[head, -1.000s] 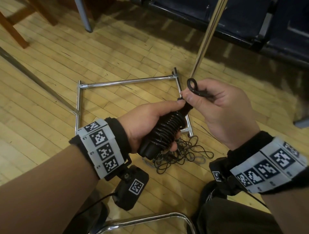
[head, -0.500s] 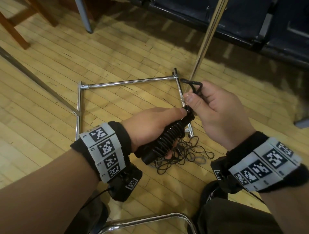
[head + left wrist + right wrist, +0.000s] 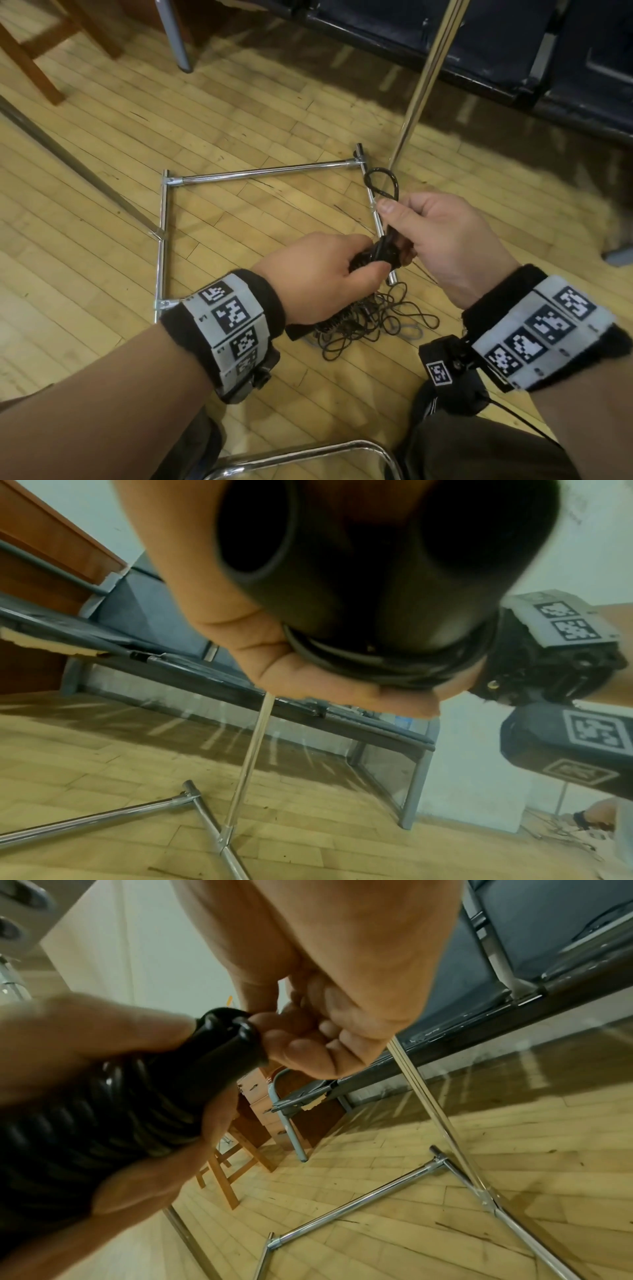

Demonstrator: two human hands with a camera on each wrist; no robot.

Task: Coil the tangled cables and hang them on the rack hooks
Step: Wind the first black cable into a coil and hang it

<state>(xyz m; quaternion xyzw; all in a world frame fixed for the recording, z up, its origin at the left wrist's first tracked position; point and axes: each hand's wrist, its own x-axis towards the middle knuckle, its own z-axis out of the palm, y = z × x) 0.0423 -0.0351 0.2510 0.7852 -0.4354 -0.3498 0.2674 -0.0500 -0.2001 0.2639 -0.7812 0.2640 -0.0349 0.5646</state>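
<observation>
Head view, left to right.

Chrome rack base: square tube frame flat on the wood plank floor, at about 11 o'clock from the hands. A slanted grey bar crosses the floor at its 9 o'clock side.

Left hand: fingers curled round a black coiled cable bundle, knuckles up. The right wrist view shows the coil as tight stacked turns with a smooth black end piece sticking out of the fist. The left wrist view shows black turns wrapped under a dark blurred body lying in the palm; what that body is cannot be told.

Tangled cables: loose pile of thin dark cord on the floor, directly below the hands, at 6 o'clock from the coil. Its far edge lies just beside the near end of the frame's right-hand tube. Whether the pile joins the held coil is hidden by the left hand.

Right hand: thumb and fingers pinch the cable's free end, which stands up as a small closed loop at 12 o'clock from the thumb. The two hands touch at the coil's top end.

Rack upright pole: chrome, leaning up and right from the base's right-hand tube, passing just behind the loop.

Dark bench: along the far edge, at 1 o'clock.
</observation>
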